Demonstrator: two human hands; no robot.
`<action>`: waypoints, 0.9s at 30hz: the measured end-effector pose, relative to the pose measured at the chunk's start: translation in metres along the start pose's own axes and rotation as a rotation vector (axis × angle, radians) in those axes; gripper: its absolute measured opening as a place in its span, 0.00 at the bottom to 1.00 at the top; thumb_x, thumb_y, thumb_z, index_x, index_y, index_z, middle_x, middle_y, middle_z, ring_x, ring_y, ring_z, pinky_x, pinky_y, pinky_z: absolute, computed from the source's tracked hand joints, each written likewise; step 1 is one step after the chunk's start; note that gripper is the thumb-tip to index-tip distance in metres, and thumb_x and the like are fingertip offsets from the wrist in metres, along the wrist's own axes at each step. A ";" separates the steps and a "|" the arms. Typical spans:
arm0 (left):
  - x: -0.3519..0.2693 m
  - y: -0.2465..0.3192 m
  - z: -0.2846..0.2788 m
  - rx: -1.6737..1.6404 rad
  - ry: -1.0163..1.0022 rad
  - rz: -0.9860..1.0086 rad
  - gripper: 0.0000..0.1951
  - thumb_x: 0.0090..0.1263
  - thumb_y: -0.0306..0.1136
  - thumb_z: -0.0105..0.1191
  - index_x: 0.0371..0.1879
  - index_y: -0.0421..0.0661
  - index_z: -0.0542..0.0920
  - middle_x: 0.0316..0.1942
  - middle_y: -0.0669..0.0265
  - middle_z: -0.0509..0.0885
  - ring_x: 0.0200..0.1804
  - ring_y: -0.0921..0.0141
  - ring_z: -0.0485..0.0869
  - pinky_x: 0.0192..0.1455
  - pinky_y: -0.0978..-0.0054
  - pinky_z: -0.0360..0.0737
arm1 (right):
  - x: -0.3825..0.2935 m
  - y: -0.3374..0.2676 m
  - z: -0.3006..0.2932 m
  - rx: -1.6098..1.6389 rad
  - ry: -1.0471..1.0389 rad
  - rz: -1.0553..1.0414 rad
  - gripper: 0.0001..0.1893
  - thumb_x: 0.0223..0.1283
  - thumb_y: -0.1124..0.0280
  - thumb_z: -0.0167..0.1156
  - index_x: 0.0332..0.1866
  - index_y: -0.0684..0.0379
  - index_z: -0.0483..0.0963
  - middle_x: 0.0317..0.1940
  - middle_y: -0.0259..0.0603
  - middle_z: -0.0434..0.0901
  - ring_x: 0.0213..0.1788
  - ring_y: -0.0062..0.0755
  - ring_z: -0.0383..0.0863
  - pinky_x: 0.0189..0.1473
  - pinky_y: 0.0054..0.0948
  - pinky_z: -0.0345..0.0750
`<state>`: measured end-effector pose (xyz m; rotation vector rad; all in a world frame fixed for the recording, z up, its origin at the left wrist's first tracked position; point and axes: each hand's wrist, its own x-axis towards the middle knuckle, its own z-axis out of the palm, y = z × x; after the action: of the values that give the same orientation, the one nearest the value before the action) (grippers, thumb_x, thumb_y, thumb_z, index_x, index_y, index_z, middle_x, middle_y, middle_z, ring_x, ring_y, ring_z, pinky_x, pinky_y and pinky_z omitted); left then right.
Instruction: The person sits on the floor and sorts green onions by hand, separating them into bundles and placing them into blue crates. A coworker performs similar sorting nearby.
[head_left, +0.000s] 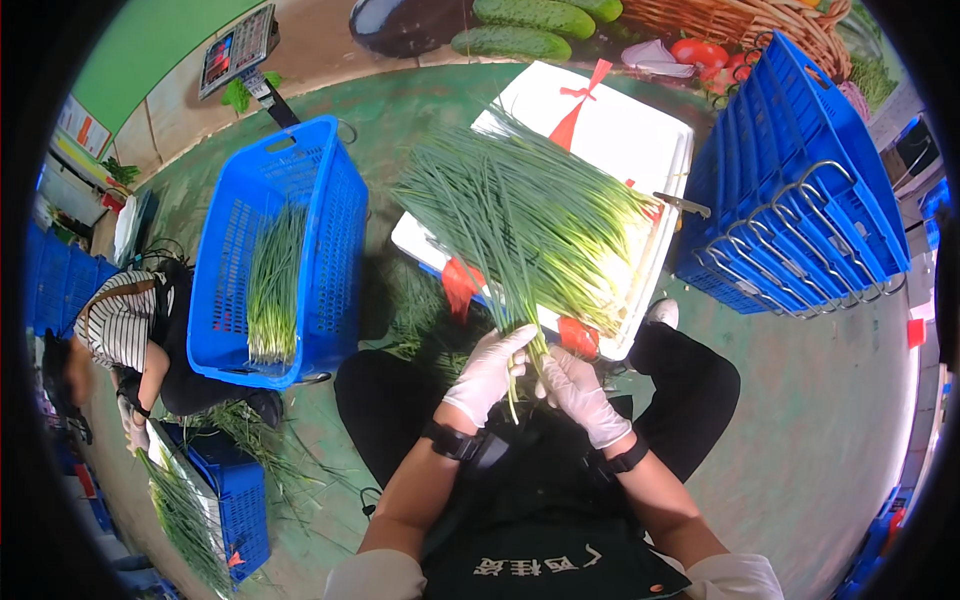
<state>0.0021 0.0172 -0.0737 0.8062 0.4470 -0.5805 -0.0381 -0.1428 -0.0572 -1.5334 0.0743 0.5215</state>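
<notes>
My left hand (491, 369), in a white glove, is closed round the lower stalks of a small bunch of green chives or thin scallions (517, 289). At the pale stem ends of that same bunch, the fingers of my gloved right hand (581, 386) pinch some stalks. The bunch's long leaves lean away over a large loose pile of the same greens (570, 217). This pile rests on a white foam lid (637, 112) with red ties. At the lid's right edge lies a knife (682, 204).
A blue perforated crate (330, 247) at left holds bundled greens (274, 300). Stacked blue crates (802, 195) stand at right. A scale (238, 49) is near the wall. At far left, a person (124, 322) handles greens over another crate (244, 495). Leaf scraps (292, 472) litter the floor.
</notes>
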 end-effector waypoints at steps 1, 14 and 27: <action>-0.001 0.002 0.000 -0.009 -0.014 0.005 0.07 0.66 0.33 0.61 0.39 0.48 0.80 0.31 0.76 0.79 0.27 0.84 0.70 0.25 0.87 0.63 | -0.001 -0.001 -0.001 0.009 -0.011 -0.082 0.13 0.72 0.61 0.50 0.47 0.59 0.74 0.18 0.29 0.72 0.19 0.19 0.69 0.23 0.21 0.67; -0.012 -0.013 0.012 0.097 0.180 0.095 0.10 0.69 0.32 0.57 0.47 0.44 0.80 0.35 0.65 0.85 0.36 0.76 0.81 0.36 0.80 0.76 | -0.007 -0.008 -0.002 -0.775 0.200 -0.511 0.21 0.63 0.52 0.59 0.48 0.61 0.75 0.32 0.49 0.81 0.35 0.47 0.82 0.37 0.36 0.78; -0.025 0.001 0.001 0.077 -0.126 0.030 0.10 0.68 0.24 0.50 0.46 0.38 0.79 0.39 0.59 0.86 0.43 0.70 0.84 0.50 0.76 0.79 | 0.035 -0.010 -0.009 0.437 0.089 -0.090 0.01 0.64 0.80 0.58 0.38 0.64 0.75 0.28 0.34 0.79 0.29 0.20 0.78 0.32 0.20 0.76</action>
<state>-0.0159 0.0242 -0.0584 0.8433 0.2982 -0.6196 -0.0009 -0.1409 -0.0615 -1.1252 0.1755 0.3375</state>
